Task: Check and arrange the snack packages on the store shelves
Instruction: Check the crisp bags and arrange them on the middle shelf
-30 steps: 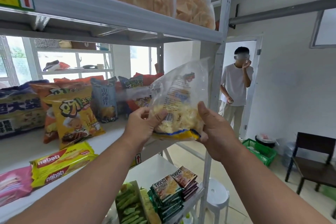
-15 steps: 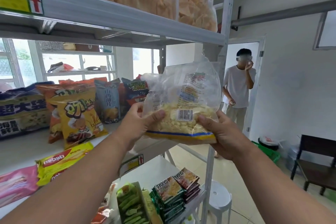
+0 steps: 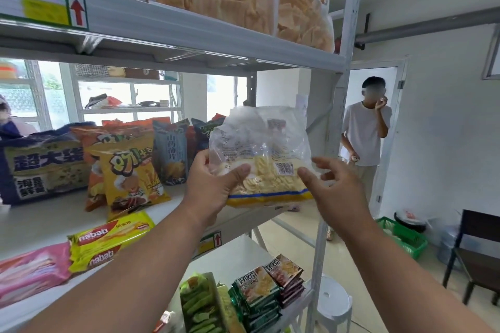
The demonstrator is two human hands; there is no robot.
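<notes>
Head view, my left hand [image 3: 216,186] grips clear snack bag [image 3: 261,154] at its 8 o'clock corner, my right hand [image 3: 334,186] loose-fingered, thumb at the bag's 4 o'clock edge, shelf [image 3: 46,222] below.

two bare forearms reach up from the bottom edge of the head view, one from the lower left and one from the lower right. no sleeve shows on either arm within the picture; both are uncovered from the frame's edge to the wrist. the left hand [image 3: 213,192] is ungloved, with a broad thumb and short, plain nails. the right hand [image 3: 335,192] is ungloved too, its back turned to the camera, knuckles and finger joints plainly seen. there are no rings, watches, bands or marks on either wrist or on the fingers. the rest of the person's body lies outside the view.
</notes>
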